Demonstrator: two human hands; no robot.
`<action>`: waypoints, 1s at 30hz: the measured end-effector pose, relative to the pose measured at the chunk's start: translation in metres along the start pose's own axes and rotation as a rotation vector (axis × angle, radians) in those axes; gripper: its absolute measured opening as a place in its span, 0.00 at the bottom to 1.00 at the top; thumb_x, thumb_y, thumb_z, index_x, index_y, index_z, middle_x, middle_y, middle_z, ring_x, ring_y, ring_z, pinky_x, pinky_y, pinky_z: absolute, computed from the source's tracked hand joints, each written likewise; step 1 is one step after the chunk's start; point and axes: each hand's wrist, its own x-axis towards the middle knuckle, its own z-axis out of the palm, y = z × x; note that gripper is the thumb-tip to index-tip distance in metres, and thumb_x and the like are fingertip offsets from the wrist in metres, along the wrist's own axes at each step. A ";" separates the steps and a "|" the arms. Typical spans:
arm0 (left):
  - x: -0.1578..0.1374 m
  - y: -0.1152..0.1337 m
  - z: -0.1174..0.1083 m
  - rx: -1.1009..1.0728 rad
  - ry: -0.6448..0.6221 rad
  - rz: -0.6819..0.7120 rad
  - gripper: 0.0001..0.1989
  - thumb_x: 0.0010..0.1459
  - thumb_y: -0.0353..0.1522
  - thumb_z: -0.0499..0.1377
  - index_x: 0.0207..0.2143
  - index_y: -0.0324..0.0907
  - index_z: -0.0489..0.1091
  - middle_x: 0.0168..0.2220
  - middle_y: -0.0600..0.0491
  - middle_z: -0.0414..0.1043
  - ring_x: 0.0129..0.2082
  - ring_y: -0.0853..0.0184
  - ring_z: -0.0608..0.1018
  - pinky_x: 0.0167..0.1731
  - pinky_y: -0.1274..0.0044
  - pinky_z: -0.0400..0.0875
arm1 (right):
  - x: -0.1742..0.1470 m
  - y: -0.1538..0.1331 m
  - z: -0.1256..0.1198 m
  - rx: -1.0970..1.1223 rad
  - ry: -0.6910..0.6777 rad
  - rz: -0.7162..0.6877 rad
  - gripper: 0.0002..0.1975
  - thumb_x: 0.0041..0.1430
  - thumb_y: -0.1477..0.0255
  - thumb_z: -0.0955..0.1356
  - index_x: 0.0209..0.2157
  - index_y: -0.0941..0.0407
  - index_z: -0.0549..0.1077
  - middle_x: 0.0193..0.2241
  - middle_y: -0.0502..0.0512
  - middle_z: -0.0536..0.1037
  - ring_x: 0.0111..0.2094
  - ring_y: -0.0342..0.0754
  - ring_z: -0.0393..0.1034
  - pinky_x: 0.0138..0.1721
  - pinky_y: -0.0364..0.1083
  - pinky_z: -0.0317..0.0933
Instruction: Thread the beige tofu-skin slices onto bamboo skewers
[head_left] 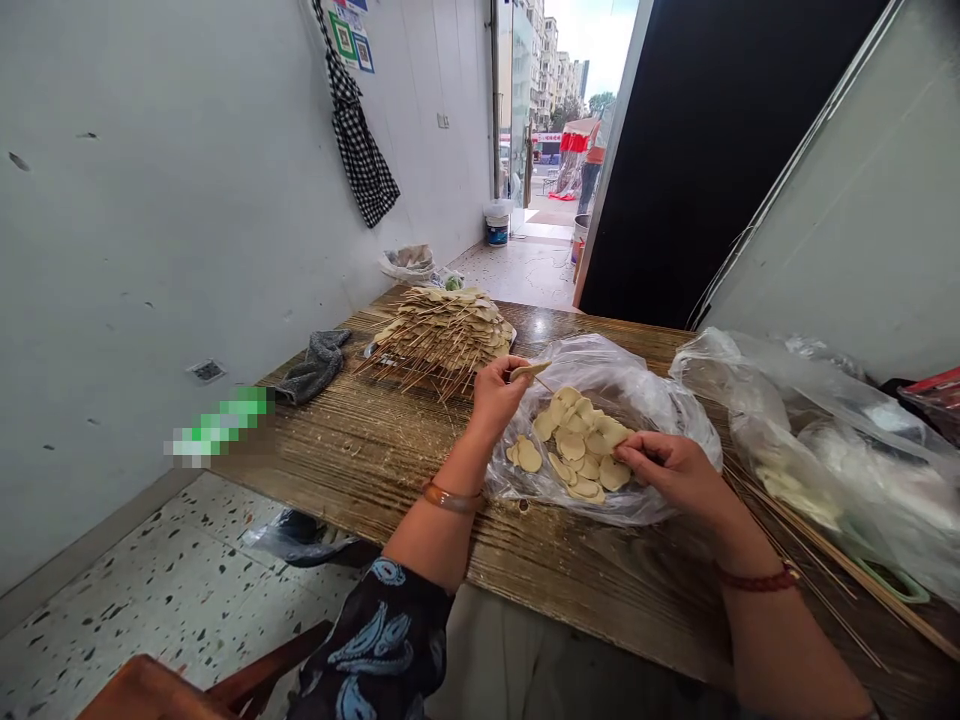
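My left hand (498, 395) pinches a thin, pale yellow slice (531, 370), held edge-on above the plastic bag. What looks like the tip of a thin stick shows just under that slice. My right hand (675, 470) is closed, thumb and fingers gripping the edge of another pale slice (609, 432) at the right of the pile. Between my hands, a heap of similar round slices (571, 445) lies on a spread clear plastic bag (652, 390). Behind my left hand, skewered slices (450, 325) are stacked high on a tray, their bare stick ends pointing towards me.
Loose bamboo skewers (810, 540) lie by my right forearm, beside a large clear plastic bag (847, 450) with pale contents. A grey cloth (319, 368) rests at the left edge of the wooden table (360, 450). A chair (150, 690) stands at lower left.
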 end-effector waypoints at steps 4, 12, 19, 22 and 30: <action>-0.001 0.002 0.001 0.031 -0.011 0.018 0.03 0.43 0.27 0.61 0.25 0.39 0.73 0.22 0.57 0.67 0.23 0.73 0.64 0.25 0.80 0.57 | 0.001 -0.005 0.001 -0.025 0.033 -0.009 0.17 0.58 0.59 0.64 0.25 0.57 0.74 0.18 0.49 0.69 0.22 0.43 0.60 0.23 0.42 0.53; -0.004 0.004 0.005 -0.022 -0.037 -0.026 0.03 0.42 0.27 0.62 0.25 0.39 0.73 0.22 0.57 0.67 0.24 0.74 0.65 0.25 0.81 0.57 | 0.001 -0.009 0.003 -0.027 0.051 0.001 0.17 0.57 0.60 0.64 0.24 0.57 0.74 0.18 0.49 0.69 0.22 0.43 0.60 0.23 0.42 0.52; -0.003 0.004 0.000 -0.358 -0.020 -0.257 0.11 0.39 0.31 0.65 0.29 0.39 0.72 0.26 0.57 0.69 0.22 0.76 0.66 0.20 0.83 0.57 | 0.000 -0.005 0.004 -0.010 0.035 0.002 0.17 0.59 0.60 0.64 0.28 0.58 0.76 0.21 0.50 0.71 0.23 0.43 0.60 0.24 0.42 0.54; -0.003 0.005 -0.001 -0.431 -0.020 -0.327 0.14 0.38 0.33 0.67 0.30 0.39 0.71 0.26 0.56 0.70 0.22 0.77 0.68 0.20 0.83 0.57 | 0.000 -0.003 0.005 -0.022 0.035 -0.006 0.17 0.60 0.60 0.64 0.28 0.58 0.76 0.21 0.50 0.70 0.22 0.42 0.60 0.23 0.41 0.54; -0.003 0.004 0.000 -0.529 -0.019 -0.356 0.14 0.38 0.32 0.69 0.28 0.38 0.70 0.25 0.57 0.69 0.21 0.78 0.67 0.20 0.83 0.58 | 0.000 -0.002 0.008 -0.008 0.053 -0.018 0.16 0.59 0.60 0.64 0.27 0.57 0.76 0.21 0.50 0.71 0.23 0.43 0.61 0.22 0.41 0.53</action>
